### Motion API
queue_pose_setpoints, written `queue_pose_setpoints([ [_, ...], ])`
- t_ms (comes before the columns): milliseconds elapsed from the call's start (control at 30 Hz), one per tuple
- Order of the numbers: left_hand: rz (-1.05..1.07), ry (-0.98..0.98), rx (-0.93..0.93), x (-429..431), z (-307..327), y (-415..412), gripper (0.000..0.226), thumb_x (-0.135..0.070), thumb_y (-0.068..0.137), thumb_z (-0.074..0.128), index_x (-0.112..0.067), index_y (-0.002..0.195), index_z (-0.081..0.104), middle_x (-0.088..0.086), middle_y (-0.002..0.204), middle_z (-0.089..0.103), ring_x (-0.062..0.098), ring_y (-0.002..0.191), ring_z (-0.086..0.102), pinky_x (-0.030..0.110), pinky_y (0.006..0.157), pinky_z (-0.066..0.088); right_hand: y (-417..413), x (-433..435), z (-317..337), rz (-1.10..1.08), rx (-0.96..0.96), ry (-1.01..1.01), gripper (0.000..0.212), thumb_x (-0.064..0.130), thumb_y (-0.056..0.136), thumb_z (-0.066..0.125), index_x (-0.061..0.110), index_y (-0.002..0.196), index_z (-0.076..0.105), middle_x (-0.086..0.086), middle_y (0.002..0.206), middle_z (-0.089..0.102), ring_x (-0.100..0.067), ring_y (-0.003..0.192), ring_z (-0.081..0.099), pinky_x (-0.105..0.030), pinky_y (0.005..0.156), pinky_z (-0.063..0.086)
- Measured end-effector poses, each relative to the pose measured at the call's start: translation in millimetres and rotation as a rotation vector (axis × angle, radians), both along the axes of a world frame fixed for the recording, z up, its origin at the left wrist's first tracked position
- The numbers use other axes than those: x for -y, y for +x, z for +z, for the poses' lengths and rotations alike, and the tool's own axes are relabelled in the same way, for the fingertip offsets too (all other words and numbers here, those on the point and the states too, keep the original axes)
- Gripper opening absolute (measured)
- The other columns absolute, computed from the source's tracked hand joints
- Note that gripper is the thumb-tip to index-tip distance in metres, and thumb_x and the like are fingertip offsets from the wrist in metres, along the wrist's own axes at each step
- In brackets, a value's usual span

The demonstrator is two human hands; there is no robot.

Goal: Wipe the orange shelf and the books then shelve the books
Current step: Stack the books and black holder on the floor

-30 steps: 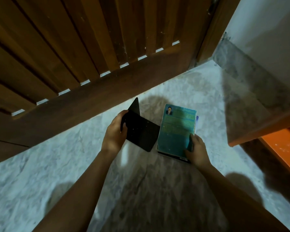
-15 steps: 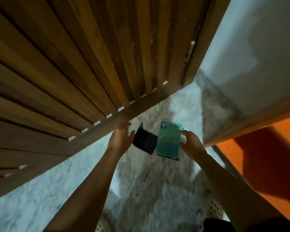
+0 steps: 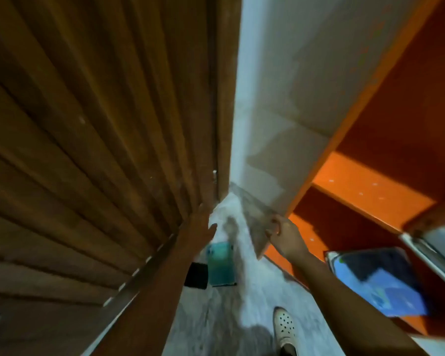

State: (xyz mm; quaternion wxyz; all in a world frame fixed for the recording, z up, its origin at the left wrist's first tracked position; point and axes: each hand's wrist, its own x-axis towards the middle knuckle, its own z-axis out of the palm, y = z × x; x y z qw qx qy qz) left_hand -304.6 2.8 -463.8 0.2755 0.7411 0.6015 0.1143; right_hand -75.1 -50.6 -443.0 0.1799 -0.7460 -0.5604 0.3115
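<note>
**Two books on the floor, orange shelf boards bare beside me**

My hands hang above the marble floor (image 3: 231,317), in the narrow gap between a slatted wooden door (image 3: 88,150) and the orange shelf (image 3: 370,186). My left hand (image 3: 201,231) is flat and holds nothing, its fingers straight and apart. It is right beside the door's lower edge, though I cannot tell whether it touches the wood. My right hand (image 3: 284,236) has its fingers curled at the front edge of the shelf's pale side panel (image 3: 293,98). Blur hides whether they grip that edge or close on nothing.

The books are split between two places. A teal book (image 3: 221,263) lies flat on the floor just below my left hand, and a black notebook (image 3: 196,275) sits close against it on the door side. I judge the pair was put down there to keep the orange boards free for wiping. A blue-covered book (image 3: 380,283), badly blurred, appears to rest on a low part of the shelf to my right. My pale perforated shoe (image 3: 283,327) stands on the floor near the shelf.

No cloth shows in either hand. By my reading, the shelving is not yet done, since the floor pair has yet to be picked up and set on the boards.
</note>
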Motion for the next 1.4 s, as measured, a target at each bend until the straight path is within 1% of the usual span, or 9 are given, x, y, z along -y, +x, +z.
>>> queue_pose_setpoints([
  [200,-0.256,0.035,0.056,31.3,31.5,85.7,0.044,-0.021,0.089,0.061,-0.004,0.128,0.052,0.014,0.128,0.055,0.029,0.121,0.05,0.03,0.1,0.035,63.3,94.8,44.7,-0.429,-0.011,0.095,0.039,0.009,0.084,0.064,0.003,0.121,0.057,-0.016,0.118,0.063,-0.029,0.113,0.057,-0.031,0.094,0.039],
  [433,-0.49,-0.295,0.175,97.1,-1.0,180.4,0.042,-0.024,0.09,0.059,-0.008,0.128,0.049,0.015,0.121,0.059,0.031,0.109,0.057,0.038,0.095,0.046,113.9,240.4,40.6,-0.957,-0.103,0.102,0.028,0.003,0.088,0.057,0.001,0.116,0.058,-0.017,0.111,0.065,-0.031,0.104,0.061,-0.029,0.081,0.041],
  [567,-0.532,-0.426,0.217,125.9,-38.1,215.7,0.044,-0.025,0.09,0.06,-0.012,0.13,0.048,0.013,0.126,0.056,0.025,0.114,0.055,0.036,0.095,0.046,151.1,264.1,53.1,-1.225,-0.269,0.302,0.026,0.025,0.095,0.052,0.011,0.116,0.057,-0.016,0.11,0.064,-0.03,0.099,0.061,-0.044,0.088,0.049],
  [767,-0.441,-0.628,0.291,146.2,-99.7,279.9,0.054,-0.024,0.095,0.052,-0.014,0.144,0.029,0.014,0.131,0.05,0.022,0.117,0.049,0.024,0.083,0.034,212.5,230.6,65.5,-1.09,-0.625,0.518,0.036,0.038,0.098,0.043,0.027,0.131,0.037,0.002,0.098,0.055,-0.012,0.082,0.054,-0.028,0.073,0.047],
  [833,-0.389,-0.671,0.314,148.3,-127.1,294.9,0.06,-0.025,0.094,0.054,-0.019,0.146,0.024,0.015,0.132,0.049,0.03,0.121,0.049,0.03,0.085,0.04,233.1,219.3,56.9,-1.019,-0.686,0.521,0.056,0.053,0.089,0.05,0.035,0.138,0.031,0.002,0.124,0.055,-0.016,0.105,0.058,-0.034,0.083,0.051],
  [933,-0.3,-0.716,0.371,148.6,-160.8,311.1,0.069,-0.025,0.091,0.058,-0.024,0.147,0.017,0.023,0.133,0.05,0.04,0.118,0.051,0.041,0.09,0.044,258.5,208.9,41.0,-0.921,-0.744,0.567,0.074,0.064,0.078,0.059,0.044,0.141,0.027,0.008,0.146,0.04,-0.02,0.13,0.045,-0.051,0.105,0.038],
  [1067,-0.234,-0.688,0.443,143.1,-182.5,332.5,0.079,-0.019,0.091,0.059,-0.019,0.15,0.005,0.005,0.134,0.042,0.027,0.125,0.047,0.025,0.088,0.037,275.4,198.3,32.0,-0.832,-0.744,0.607,0.078,0.054,0.08,0.061,0.038,0.145,0.023,0.008,0.145,0.043,-0.019,0.133,0.041,-0.052,0.112,0.028],
  [1267,-0.155,-0.643,0.626,135.7,-207.8,360.2,0.096,0.004,0.084,0.063,-0.016,0.149,-0.005,0.015,0.153,0.021,0.016,0.129,0.036,0.017,0.094,0.033,277.4,188.4,25.5,-0.839,-0.774,0.715,0.079,0.042,0.07,0.061,0.028,0.143,0.032,0.002,0.133,0.057,-0.022,0.128,0.047,-0.051,0.113,0.026],
  [1400,-0.099,-0.659,0.705,133.0,-215.6,369.5,0.101,0.015,0.078,0.063,-0.017,0.149,-0.002,0.014,0.155,0.015,0.016,0.131,0.033,0.028,0.106,0.033,278.0,185.5,26.6,-0.862,-0.796,0.719,0.083,0.041,0.067,0.063,0.028,0.143,0.033,0.0,0.133,0.057,-0.023,0.128,0.047,-0.053,0.113,0.024],
])
